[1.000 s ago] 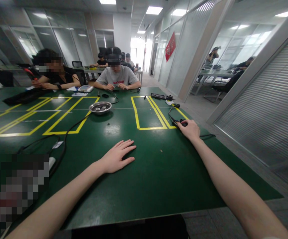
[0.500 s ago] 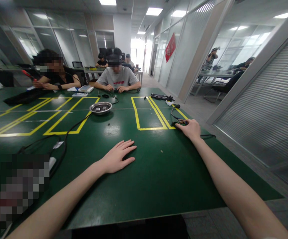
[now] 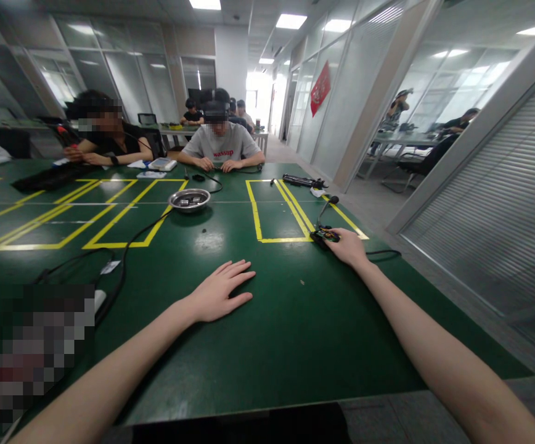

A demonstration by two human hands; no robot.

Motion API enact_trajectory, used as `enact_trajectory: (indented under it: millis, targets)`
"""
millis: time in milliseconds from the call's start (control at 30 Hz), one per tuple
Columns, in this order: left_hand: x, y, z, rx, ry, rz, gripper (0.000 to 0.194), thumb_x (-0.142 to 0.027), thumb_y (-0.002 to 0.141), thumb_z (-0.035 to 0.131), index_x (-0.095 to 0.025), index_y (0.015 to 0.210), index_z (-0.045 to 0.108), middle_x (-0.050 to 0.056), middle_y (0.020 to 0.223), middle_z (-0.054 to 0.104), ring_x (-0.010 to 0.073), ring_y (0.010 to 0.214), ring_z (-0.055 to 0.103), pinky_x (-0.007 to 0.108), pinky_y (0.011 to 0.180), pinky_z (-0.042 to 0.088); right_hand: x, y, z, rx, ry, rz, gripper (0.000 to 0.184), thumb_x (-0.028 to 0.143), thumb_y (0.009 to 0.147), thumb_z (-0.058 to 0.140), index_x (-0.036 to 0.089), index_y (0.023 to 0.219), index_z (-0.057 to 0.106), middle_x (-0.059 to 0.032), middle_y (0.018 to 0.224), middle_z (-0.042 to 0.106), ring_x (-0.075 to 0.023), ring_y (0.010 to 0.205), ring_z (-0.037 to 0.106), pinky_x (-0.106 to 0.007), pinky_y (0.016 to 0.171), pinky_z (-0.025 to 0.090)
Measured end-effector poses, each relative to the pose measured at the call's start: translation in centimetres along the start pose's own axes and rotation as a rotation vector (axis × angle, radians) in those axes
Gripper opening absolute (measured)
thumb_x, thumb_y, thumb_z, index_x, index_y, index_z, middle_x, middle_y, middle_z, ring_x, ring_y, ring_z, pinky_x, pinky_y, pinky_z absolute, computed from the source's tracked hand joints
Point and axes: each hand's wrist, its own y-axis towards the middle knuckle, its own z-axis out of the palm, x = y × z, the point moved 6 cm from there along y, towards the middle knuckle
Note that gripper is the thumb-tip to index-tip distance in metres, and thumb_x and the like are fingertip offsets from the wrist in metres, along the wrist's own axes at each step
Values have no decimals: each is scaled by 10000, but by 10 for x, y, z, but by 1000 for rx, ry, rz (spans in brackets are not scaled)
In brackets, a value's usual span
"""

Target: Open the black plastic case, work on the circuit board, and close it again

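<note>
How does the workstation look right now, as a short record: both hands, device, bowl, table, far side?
Left hand: flat on the table, fingers spread, holding nothing
Right hand: fingers on a black device; exact grip unclear
Device detail: small yellow-orange parts show on it, too small to identify
Bowl: metal bowl, small pieces inside
Table: green table, marked with yellow tape
Far side: seated person in a grey shirt, both hands near each other on the table
</note>
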Motion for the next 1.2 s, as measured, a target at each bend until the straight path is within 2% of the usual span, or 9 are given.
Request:
enact_trajectory:
  millis: [133,267,400,533,633,733,867,1033,1200]
  targets:
    - [-4,0,-4,-33,-12,6,534,-493,1048,527,-257,1526,497,114,1639,442,279,1525,403,524,1271,296,64,-28,11,190,222,-324,236,311,840,733,210,1043,799,-106,1030,795,-288,949,744,-369,786,577]
    - [-15,-1,-21,-191,-65,55,623,-479,959,660,-222,1505,503,155,1553,527,310,1411,519,500,1175,430,147,-88,10,445,531,-719,217,301,900,708,194,1078,770,-80,988,769,-224,894,728,-337,808,563]
    - [-30,-1,-31,-241,-124,182,460,-525,856,755,-187,1163,696,122,1126,740,279,1049,691,430,962,544,194,-133,2,603,719,-925,204,325,922,711,181,1061,752,-72,977,745,-184,849,711,-293,788,554]
    - [-29,2,-26,-182,-116,158,390,-475,841,775,-193,1101,705,86,1011,763,253,933,711,391,876,550,186,-126,-3,412,630,-930,246,366,911,717,193,1085,738,-96,1048,750,-206,925,719,-297,808,544]
    - [-23,2,-25,-171,-75,78,534,-466,823,793,-208,1271,659,98,1140,754,280,1038,702,425,939,545,165,-105,0,309,412,-840,261,449,862,769,194,902,738,-50,795,733,-185,696,678,-275,644,466]
    - [-19,2,-24,-152,-47,21,637,-505,830,784,-214,1370,612,115,1260,722,300,1141,673,457,1012,530,153,-93,5,384,278,-780,343,515,820,812,194,771,701,4,613,641,-144,552,578,-256,572,363]
    - [-14,2,-22,-131,1,-21,690,-587,833,769,-206,1388,620,134,1361,687,328,1252,625,498,1105,479,152,-93,1,487,328,-769,552,577,688,894,203,1051,712,13,747,654,-153,638,575,-249,599,397]
    - [-8,2,-22,-110,-13,-18,826,-677,767,796,-232,1436,601,138,1443,644,348,1330,578,526,1161,419,158,-98,-6,449,475,-823,220,398,937,684,184,915,730,-37,810,633,-166,703,587,-280,643,454]
    - [-5,2,-20,-81,-66,20,884,-636,712,863,-269,1465,579,126,1470,626,350,1360,559,522,1172,397,173,-110,6,412,527,-809,206,379,952,709,190,896,767,-31,796,629,-155,674,597,-277,632,476]
